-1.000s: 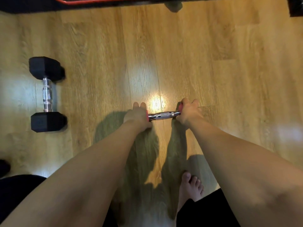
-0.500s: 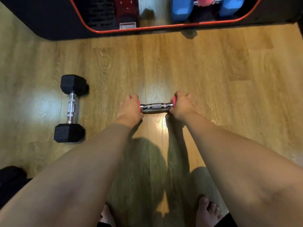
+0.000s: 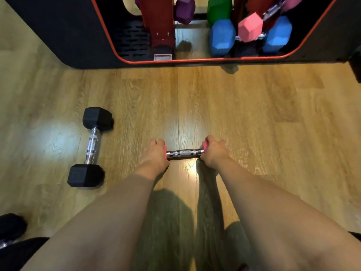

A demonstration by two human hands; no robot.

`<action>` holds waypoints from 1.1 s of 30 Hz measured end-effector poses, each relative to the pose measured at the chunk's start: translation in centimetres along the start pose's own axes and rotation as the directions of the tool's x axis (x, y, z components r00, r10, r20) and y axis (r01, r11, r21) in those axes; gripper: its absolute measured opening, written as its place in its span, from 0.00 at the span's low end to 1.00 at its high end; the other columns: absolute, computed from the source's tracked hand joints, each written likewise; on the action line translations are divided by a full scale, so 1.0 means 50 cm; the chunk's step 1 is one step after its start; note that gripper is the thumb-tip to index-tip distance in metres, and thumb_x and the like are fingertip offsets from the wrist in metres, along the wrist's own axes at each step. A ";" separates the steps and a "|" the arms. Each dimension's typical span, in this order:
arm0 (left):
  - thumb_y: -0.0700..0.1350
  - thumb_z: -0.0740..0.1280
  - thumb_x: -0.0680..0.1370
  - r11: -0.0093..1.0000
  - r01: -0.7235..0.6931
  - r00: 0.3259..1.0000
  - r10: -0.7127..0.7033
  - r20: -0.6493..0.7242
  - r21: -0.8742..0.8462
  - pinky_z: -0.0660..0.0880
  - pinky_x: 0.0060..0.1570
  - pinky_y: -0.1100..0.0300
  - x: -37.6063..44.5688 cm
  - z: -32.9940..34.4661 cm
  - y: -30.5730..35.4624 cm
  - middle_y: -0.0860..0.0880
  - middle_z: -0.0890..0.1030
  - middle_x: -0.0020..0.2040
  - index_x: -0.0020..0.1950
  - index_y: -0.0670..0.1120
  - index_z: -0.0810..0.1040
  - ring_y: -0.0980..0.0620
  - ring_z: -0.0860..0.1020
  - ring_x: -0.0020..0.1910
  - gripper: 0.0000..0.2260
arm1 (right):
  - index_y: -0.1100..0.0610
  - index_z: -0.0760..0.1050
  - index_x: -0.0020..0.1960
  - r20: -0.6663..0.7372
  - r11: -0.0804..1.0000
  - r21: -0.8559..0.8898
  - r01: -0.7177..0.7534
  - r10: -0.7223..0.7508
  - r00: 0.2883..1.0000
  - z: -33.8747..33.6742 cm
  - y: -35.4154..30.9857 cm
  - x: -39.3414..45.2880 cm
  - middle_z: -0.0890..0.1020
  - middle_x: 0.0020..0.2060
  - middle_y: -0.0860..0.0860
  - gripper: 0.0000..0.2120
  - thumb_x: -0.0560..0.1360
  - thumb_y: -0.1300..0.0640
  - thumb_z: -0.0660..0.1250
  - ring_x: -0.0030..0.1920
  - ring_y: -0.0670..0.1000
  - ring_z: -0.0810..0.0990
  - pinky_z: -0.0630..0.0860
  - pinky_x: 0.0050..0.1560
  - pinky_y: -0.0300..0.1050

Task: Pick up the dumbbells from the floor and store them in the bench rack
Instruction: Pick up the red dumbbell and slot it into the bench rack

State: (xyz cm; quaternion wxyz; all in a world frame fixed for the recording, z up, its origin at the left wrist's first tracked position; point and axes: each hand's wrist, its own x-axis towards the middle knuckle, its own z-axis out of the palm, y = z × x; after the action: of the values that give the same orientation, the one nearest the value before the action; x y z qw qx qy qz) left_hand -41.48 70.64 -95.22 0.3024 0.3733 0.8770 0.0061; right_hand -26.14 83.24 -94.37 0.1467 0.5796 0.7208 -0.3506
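A pink-headed dumbbell [image 3: 184, 152] with a chrome handle is held crosswise in the middle of the view, above the wooden floor. My left hand [image 3: 154, 155] grips its left head and my right hand [image 3: 214, 151] grips its right head; both heads are mostly hidden under my fingers. A black hex dumbbell [image 3: 90, 146] lies on the floor to the left, apart from my hands. At the top stands the black bench with a red-trimmed opening [image 3: 195, 60], and its rack inside holds blue [image 3: 221, 37], pink [image 3: 250, 27], green and purple dumbbells.
A red upright post [image 3: 158, 18] of the bench stands inside the opening, left of the stored weights. Another black weight [image 3: 10, 225] shows at the lower left edge. Bare wooden floor [image 3: 273, 114] stretches between my hands and the bench.
The view has lifted towards the bench, so the rack opening and its coloured dumbbells have come into sight. My hands keep hold of the pink dumbbell and have carried it closer to the bench.
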 end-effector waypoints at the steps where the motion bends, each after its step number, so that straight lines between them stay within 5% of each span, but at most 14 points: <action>1: 0.44 0.72 0.73 1.000 0.010 1.000 -0.010 -0.015 -0.017 0.73 0.53 0.54 0.001 0.011 -0.007 0.47 0.71 0.57 0.58 0.48 0.71 0.45 0.75 0.50 0.17 | 0.48 0.68 0.56 -0.021 1.000 0.020 0.015 -0.014 1.000 0.002 0.003 -0.001 0.66 0.54 0.54 0.12 0.75 0.57 0.66 0.54 0.62 0.72 0.75 0.54 0.54; 3: 0.46 0.68 0.74 0.999 -0.009 0.996 0.005 -0.089 -0.038 0.74 0.49 0.54 0.024 0.023 -0.008 0.48 0.71 0.53 0.50 0.51 0.69 0.46 0.75 0.44 0.09 | 0.48 0.67 0.54 -0.076 0.995 0.059 0.077 -0.072 0.995 -0.005 0.010 -0.002 0.67 0.55 0.53 0.07 0.77 0.55 0.62 0.55 0.62 0.71 0.72 0.54 0.52; 6: 0.56 0.67 0.71 0.998 -0.008 0.997 0.003 -0.079 -0.055 0.75 0.48 0.53 0.039 0.021 0.011 0.50 0.70 0.48 0.46 0.54 0.65 0.47 0.77 0.47 0.13 | 0.46 0.67 0.55 -0.124 0.989 0.104 0.106 -0.093 0.988 -0.032 0.019 -0.006 0.66 0.54 0.50 0.07 0.79 0.55 0.57 0.54 0.57 0.69 0.69 0.51 0.50; 12: 0.50 0.68 0.70 0.994 -0.109 0.982 0.111 -0.150 0.017 0.67 0.48 0.59 0.045 -0.067 0.120 0.53 0.69 0.54 0.54 0.54 0.67 0.50 0.72 0.54 0.15 | 0.43 0.68 0.55 -0.210 0.971 0.177 0.161 -0.123 0.970 -0.157 0.029 0.011 0.66 0.51 0.48 0.14 0.75 0.59 0.62 0.53 0.54 0.68 0.72 0.53 0.47; 16: 0.47 0.68 0.74 0.987 -0.159 0.958 0.150 -0.246 -0.019 0.72 0.51 0.56 0.035 -0.168 0.221 0.53 0.67 0.50 0.50 0.54 0.66 0.50 0.70 0.46 0.11 | 0.45 0.68 0.63 -0.284 0.960 0.164 0.229 -0.176 0.943 -0.267 0.040 0.026 0.65 0.52 0.49 0.19 0.75 0.58 0.65 0.58 0.58 0.69 0.70 0.58 0.47; 27: 0.46 0.68 0.75 0.963 -0.236 0.843 0.268 -0.467 0.127 0.66 0.46 0.52 0.067 -0.448 0.478 0.47 0.67 0.58 0.61 0.47 0.68 0.41 0.71 0.52 0.16 | 0.45 0.68 0.64 -0.529 0.901 0.160 0.404 -0.267 0.806 -0.586 0.007 0.074 0.65 0.55 0.52 0.26 0.69 0.54 0.71 0.56 0.61 0.71 0.73 0.55 0.53; 33: 0.49 0.73 0.71 0.943 -0.318 0.800 0.321 -0.506 0.095 0.74 0.51 0.47 0.175 -0.499 0.536 0.47 0.68 0.59 0.64 0.48 0.68 0.40 0.71 0.52 0.24 | 0.44 0.67 0.64 -0.584 0.913 0.090 0.398 -0.276 0.764 -0.695 -0.019 0.152 0.65 0.54 0.53 0.26 0.68 0.52 0.70 0.54 0.62 0.71 0.72 0.58 0.53</action>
State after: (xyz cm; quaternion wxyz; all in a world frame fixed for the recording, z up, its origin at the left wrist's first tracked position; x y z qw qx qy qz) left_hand -42.08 101.12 -73.10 0.0504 0.5012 0.8500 0.1542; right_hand -22.42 112.22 -74.06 -0.1981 0.5287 0.7835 -0.2596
